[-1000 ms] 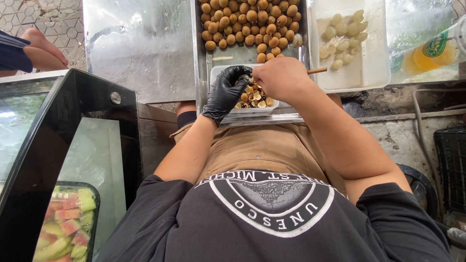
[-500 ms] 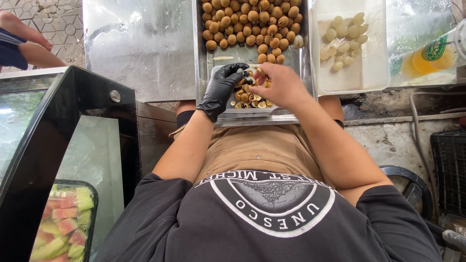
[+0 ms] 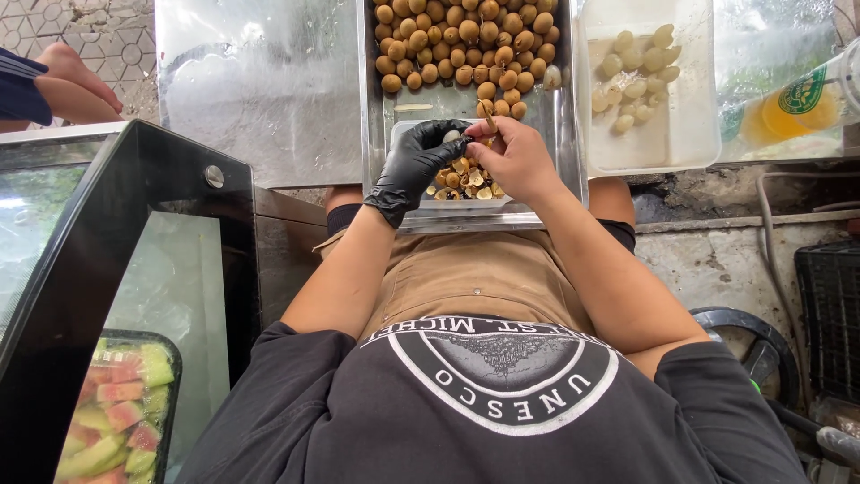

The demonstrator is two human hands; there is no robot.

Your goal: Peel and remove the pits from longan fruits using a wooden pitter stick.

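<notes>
Black nitrile covers the left hand [image 3: 414, 166], whose fingertips are pinched around a small pale, round fruit [image 3: 451, 137] held just above the small white tray of shells [image 3: 466, 201]. The bare right hand [image 3: 512, 157] is closed narrowly around a thin stick-like tool [image 3: 489, 116] — its tip meets the fruit between the two hands. Whether it is a blade or a pick is too small to tell.

Behind the hands, unpeeled brown fruits [image 3: 461, 45] lie heaped at the far end of the long steel tray [image 3: 566, 134], and peeled pale ones [image 3: 634, 67] sit in a white tub [image 3: 694, 134] to the right, well apart from the shells.

The chief risk appears to be a slip: the fruit looks wet and smooth, so the tool could skid off toward the gloved fingertips. Squeezed too hard, the flesh might tear or shoot out into the shell tray, mixing with the waste. The shell tray already looks full — loose pieces could spill over its rim onto the steel tray.
</notes>
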